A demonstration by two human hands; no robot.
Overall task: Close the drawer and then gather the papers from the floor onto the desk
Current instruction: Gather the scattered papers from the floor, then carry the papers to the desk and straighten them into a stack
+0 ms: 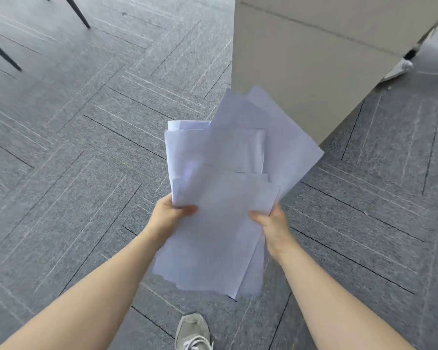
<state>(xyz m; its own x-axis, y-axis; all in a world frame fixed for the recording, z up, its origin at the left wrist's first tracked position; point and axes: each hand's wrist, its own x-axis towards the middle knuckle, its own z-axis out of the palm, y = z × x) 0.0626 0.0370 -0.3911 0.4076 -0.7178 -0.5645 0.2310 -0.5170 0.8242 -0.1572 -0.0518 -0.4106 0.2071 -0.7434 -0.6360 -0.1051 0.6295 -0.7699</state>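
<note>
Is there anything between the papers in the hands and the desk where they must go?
The desk top is out of view. Both the left hand and right hand hold the papers; ahead stands only a beige cabinet, and nothing else visible blocks.

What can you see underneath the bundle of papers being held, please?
Under the papers, held by the left hand and right hand, lies grey carpet, with a shoe just below. Whatever is directly beneath the sheets is hidden.
</note>
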